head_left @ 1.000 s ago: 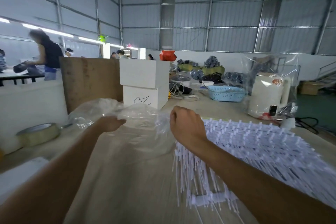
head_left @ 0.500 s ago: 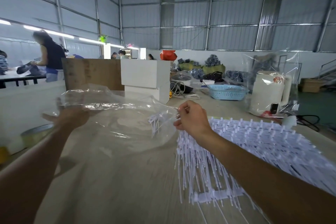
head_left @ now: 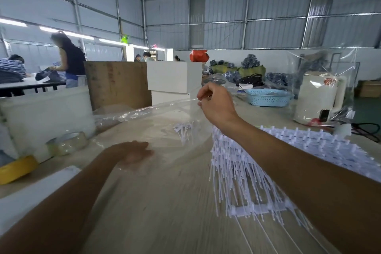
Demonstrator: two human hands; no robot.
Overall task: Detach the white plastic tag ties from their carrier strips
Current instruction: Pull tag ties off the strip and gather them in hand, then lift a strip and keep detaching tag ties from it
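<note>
Corrugated grey walls and roof beams close off the far side of the hall, and I am looking down a long pale wooden table (head_left: 156,222) that runs away from me. On its right half lies the stack of white tag ties on carrier strips (head_left: 243,173), thin stems fanning toward the near edge and one flat strip showing at the front. My right forearm crosses above that stack. My right hand (head_left: 218,105) is raised over the table's middle, fingers curled and pinching the upper edge of a clear plastic bag (head_left: 165,117); the film stretches down and left from that grip. Inside the bag, just left of the stack, a small cluster of loose ties (head_left: 184,133) hangs in the film. My left hand (head_left: 134,151) is lower and nearer, fingers relaxed and fairly flat, resting against the bag's lower part; whether it lies under or over the film I cannot tell, since the picture is blurred there.

At the left edge sit a clear tape roll (head_left: 69,143) and a yellow tape roll (head_left: 16,168). Farther off stand a wooden board (head_left: 117,84) and white boxes (head_left: 175,80), with a blue basket (head_left: 268,97) and a white kettle (head_left: 318,97) under plastic to the right. Far left, a person (head_left: 70,60) in a dark top bends over another table.
</note>
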